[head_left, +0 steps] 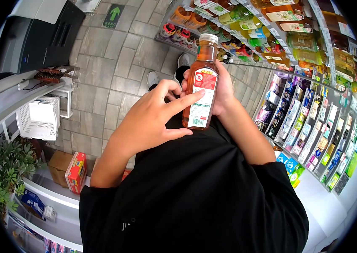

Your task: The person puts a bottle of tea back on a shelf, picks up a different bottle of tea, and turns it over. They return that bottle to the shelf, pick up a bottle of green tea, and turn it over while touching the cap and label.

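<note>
I hold an upright bottle (200, 84) of amber drink with a white cap and a red-and-white label, close in front of my chest. My right hand (225, 90) wraps around its far side and grips it. My left hand (155, 114) is at the bottle's left side, with its index finger laid across the label and its thumb against the bottle's lower edge. My black shirt fills the lower part of the view.
Shop shelves (313, 105) packed with bottles and small packets run along the right. A white basket (39, 118), a dark machine (39, 36), a potted plant (1, 168) and a red box (76, 170) stand on the left. My shoes (168, 71) stand on the tiled floor.
</note>
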{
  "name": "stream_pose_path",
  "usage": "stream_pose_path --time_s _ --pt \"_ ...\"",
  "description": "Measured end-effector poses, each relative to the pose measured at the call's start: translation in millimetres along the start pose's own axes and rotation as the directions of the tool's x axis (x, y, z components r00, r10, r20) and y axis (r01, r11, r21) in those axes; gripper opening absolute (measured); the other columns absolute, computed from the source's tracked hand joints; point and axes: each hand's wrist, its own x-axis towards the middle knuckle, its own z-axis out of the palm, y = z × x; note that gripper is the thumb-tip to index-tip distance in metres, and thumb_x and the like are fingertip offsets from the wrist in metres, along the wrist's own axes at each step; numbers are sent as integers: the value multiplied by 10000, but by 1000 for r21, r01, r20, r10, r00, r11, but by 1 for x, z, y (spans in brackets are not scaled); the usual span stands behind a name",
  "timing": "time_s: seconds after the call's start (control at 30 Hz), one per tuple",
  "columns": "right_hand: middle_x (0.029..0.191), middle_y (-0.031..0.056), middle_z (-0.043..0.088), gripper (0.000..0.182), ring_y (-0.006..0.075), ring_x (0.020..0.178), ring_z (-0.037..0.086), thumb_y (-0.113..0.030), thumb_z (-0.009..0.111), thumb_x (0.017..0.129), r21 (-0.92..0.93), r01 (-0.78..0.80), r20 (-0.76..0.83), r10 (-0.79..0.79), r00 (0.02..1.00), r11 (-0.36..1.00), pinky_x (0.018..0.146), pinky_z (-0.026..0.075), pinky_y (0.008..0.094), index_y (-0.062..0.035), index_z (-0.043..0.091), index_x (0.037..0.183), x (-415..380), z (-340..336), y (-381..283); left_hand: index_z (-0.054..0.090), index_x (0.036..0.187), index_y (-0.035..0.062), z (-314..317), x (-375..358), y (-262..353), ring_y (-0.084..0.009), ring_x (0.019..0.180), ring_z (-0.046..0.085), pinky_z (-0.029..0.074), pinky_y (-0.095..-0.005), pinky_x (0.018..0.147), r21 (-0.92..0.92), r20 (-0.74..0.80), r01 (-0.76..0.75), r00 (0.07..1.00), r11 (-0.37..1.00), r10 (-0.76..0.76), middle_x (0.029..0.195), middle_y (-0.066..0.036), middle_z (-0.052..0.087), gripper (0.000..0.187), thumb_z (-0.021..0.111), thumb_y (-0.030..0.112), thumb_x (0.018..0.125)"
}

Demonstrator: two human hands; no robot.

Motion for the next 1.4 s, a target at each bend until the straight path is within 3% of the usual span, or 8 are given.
stream_pose_path --time_s 0.17,0.4,0.53,0.67,0.9,1.03,1.17,1.4 --pt "854 201 695 702 383 775 708 -622 304 1014 -32 -85 -1 85 996 996 736 608 483 -5 639 1007 2 -4 -15 662 1407 237 2 11 3 -259 1040 619 546 -375 907 78 -15 5 1000 997 -4 1204 -95 502 760 926 189 696" --pt "875 229 704 733 400 776 702 -645 292 1011 25 -84 -53 85 995 996 746 598 516 -3 646 1011 4 -17 -37 713 1331 211 9 37 7 -261 989 629 553 -374 867 165 -26 -29 999 986 33 1164 -85 546 660 913 166 704" --pt "899 163 693 554 369 824 698 -487 301 1027 53 -36 -71 39 997 998 756 590 520 -39 626 1042 5 -23 -52 705 1314 158 17 54 16 -264 981 635 550 -378 851 213 -40 -58 997 975 67 1135 -86 574 613 886 141 729" --pt "938 138 705 510 328 852 705 -466 341 1040 87 -33 -66 39 997 996 743 587 536 -64 653 1057 2 -23 -59 678 1326 114 22 63 30 -260 976 640 540 -387 815 313 -35 -89 994 946 105 1134 -82 591 621 875 141 737" --pt "938 138 708 490 326 857 703 -445 332 1044 150 -5 -65 14 998 989 765 581 534 -66 643 1050 -10 -32 -41 657 1335 94 38 56 42 -268 976 639 518 -402 853 419 -6 -88 995 904 100 1188 -89 599 630 870 170 747" --pt "937 139 711 495 320 850 701 -439 329 1046 220 11 -88 9 996 976 787 578 514 -54 640 1043 -26 -43 -23 650 1329 72 49 49 44 -307 1130 629 516 -426 921 426 33 -115 993 897 111 1314 -115 596 604 847 153 764" --pt "923 148 711 504 310 836 696 -438 317 1056 284 60 -230 7 973 957 801 578 477 -47 634 1049 -42 -60 -6 639 1318 21 59 49 45 -343 1324 564 509 -449 983 417 160 -232 971 879 180 1419 -131 586 576 818 119 779" --pt "976 155 711 505 291 886 696 -413 269 1084 275 143 -254 -71 965 951 825 587 452 -51 622 1092 -58 -74 1 628 1335 -10 77 40 36 -357 1363 553 502 -432 1032 324 156 -253 965 912 212 1442 -165 594 569 787 71 794"
